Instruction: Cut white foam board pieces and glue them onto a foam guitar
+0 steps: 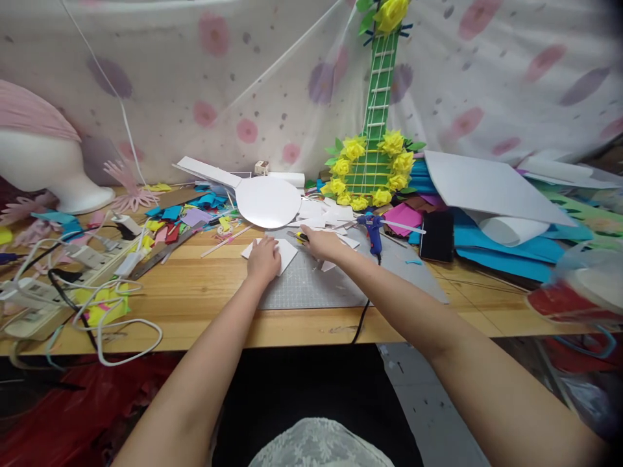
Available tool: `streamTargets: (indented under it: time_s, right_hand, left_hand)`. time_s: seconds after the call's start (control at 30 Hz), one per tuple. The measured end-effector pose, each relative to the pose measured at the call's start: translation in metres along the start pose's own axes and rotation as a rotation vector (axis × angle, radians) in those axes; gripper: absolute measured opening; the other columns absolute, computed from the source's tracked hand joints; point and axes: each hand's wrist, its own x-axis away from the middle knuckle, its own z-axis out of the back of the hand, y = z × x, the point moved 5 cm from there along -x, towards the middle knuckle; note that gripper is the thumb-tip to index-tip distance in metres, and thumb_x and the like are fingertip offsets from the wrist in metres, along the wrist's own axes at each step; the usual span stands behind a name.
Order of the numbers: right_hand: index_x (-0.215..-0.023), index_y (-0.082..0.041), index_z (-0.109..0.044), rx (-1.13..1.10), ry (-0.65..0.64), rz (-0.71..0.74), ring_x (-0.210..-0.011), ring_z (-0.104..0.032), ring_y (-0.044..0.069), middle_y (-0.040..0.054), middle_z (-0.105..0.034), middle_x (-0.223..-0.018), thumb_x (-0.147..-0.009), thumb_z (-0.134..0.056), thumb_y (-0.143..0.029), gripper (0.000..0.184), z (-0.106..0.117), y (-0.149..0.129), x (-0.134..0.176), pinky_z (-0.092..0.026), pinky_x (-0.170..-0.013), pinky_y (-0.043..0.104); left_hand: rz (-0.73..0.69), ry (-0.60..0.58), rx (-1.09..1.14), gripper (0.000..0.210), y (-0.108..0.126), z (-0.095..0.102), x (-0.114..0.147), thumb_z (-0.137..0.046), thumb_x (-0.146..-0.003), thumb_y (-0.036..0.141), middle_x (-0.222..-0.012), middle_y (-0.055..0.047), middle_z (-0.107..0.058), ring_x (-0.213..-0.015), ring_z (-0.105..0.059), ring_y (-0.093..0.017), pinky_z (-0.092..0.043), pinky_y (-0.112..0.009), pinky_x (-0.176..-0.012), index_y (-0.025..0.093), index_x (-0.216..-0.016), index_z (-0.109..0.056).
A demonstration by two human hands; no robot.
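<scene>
My left hand is pressed down on a small angular piece of white board, fingers bent and holding it against the grey cutting mat. In my right hand is a yellow and black utility knife, its blade pointing left just beyond the board's far right edge. Whether the blade touches the board I cannot tell. White offcuts lie past my right hand. A white banjo-shaped cutout with a round body and a long neck lies behind my hands.
A blue glue gun with its black cord stands right of my hands. A green stringed instrument model with yellow flowers leans at the back. Power strips and tangled cables crowd the left. A black phone and paper sheets lie right.
</scene>
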Motion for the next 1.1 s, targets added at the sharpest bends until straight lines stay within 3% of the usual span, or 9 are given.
streamTargets:
  time_s: [0.1,0.2,0.3,0.47,0.6,0.83,1.1]
  right_hand:
    - [-0.131,-0.026,-0.038,-0.036,0.015,0.057,-0.102,-0.058,0.022,0.0074,-0.060,-0.119,-0.088,-0.035,-0.030,0.043,-0.001,-0.018,-0.007,-0.043,-0.077,0.031]
    - [-0.122,-0.026,-0.049,0.005,0.034,0.125,-0.100,-0.059,0.023,0.0073,-0.062,-0.114,-0.088,-0.036,-0.032,0.038,0.002,-0.032,-0.015,-0.043,-0.077,0.032]
    - [-0.125,-0.027,-0.048,0.043,0.046,0.155,-0.101,-0.059,0.023,0.0080,-0.063,-0.114,-0.088,-0.035,-0.033,0.040,0.004,-0.041,-0.021,-0.044,-0.077,0.032]
    - [-0.128,-0.022,-0.046,0.095,0.017,0.169,-0.100,-0.059,0.023,0.0109,-0.062,-0.115,-0.088,-0.031,-0.023,0.043,0.003,-0.052,-0.030,-0.044,-0.078,0.034]
    - [-0.123,-0.015,-0.050,0.130,0.010,0.208,-0.101,-0.059,0.024,0.0154,-0.062,-0.112,-0.090,-0.029,-0.020,0.039,0.006,-0.057,-0.026,-0.044,-0.079,0.034]
    - [-0.122,-0.014,-0.048,0.171,-0.075,0.252,-0.099,-0.059,0.025,0.0163,-0.064,-0.105,-0.090,-0.030,-0.020,0.038,0.008,-0.045,-0.005,-0.043,-0.076,0.032]
    - [-0.132,-0.017,-0.039,0.191,-0.145,0.316,-0.087,-0.062,0.026,0.0152,-0.066,-0.100,-0.088,-0.037,-0.028,0.045,-0.006,-0.001,0.036,-0.040,-0.064,0.029]
  left_hand:
    - [-0.087,-0.080,-0.079,0.043,0.001,-0.010,0.008,-0.033,-0.084,0.021,-0.137,-0.009,-0.043,-0.130,-0.033,-0.020,-0.024,-0.038,-0.108,0.015,-0.124,-0.049]
    - [0.039,-0.002,-0.112,0.046,0.004,-0.015,0.012,-0.031,-0.085,0.021,-0.138,-0.014,-0.041,-0.131,-0.032,-0.023,-0.023,-0.040,-0.108,0.008,-0.127,-0.045]
    - [0.130,0.078,-0.117,0.045,0.012,-0.014,0.011,-0.033,-0.084,0.019,-0.135,-0.019,-0.043,-0.128,-0.034,-0.025,-0.025,-0.039,-0.107,0.003,-0.123,-0.046]
    - [0.129,0.115,-0.152,0.036,0.014,-0.007,0.004,-0.034,-0.081,0.017,-0.117,-0.019,-0.054,-0.116,-0.045,-0.026,-0.035,-0.036,-0.097,0.006,-0.109,-0.054]
    - [0.100,0.023,-0.197,0.030,0.001,-0.006,-0.005,-0.035,-0.081,0.017,-0.102,-0.016,-0.059,-0.097,-0.056,-0.025,-0.044,-0.034,-0.078,0.011,-0.101,-0.057]
    - [0.084,-0.041,-0.249,0.031,-0.004,-0.007,-0.009,-0.035,-0.082,0.019,-0.103,-0.015,-0.059,-0.090,-0.060,-0.025,-0.045,-0.034,-0.071,0.011,-0.100,-0.058]
    - [0.088,-0.033,-0.270,0.031,-0.003,-0.011,-0.011,-0.035,-0.081,0.017,-0.102,-0.016,-0.058,-0.088,-0.061,-0.025,-0.045,-0.034,-0.071,0.009,-0.102,-0.058]
